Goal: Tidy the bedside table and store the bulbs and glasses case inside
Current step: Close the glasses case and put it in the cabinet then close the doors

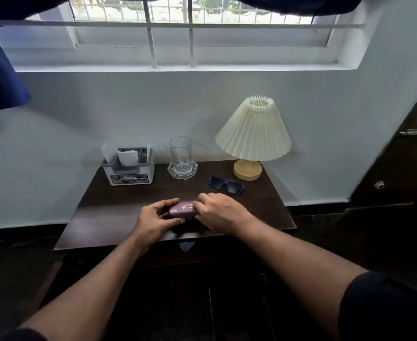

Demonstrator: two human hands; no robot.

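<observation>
Both hands' fingers around purple glasses case on dark bedside table under window.

Bedside table, against wall under window: tissue box back left; glass in dish back centre; lamp back right; sunglasses before lamp; glasses case front centre, between left hand and right hand

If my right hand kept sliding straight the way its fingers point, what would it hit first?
The right hand points left across the purple case it grips, so it would probably meet the left hand on the case's other end first. Depth is hard to judge.
</observation>
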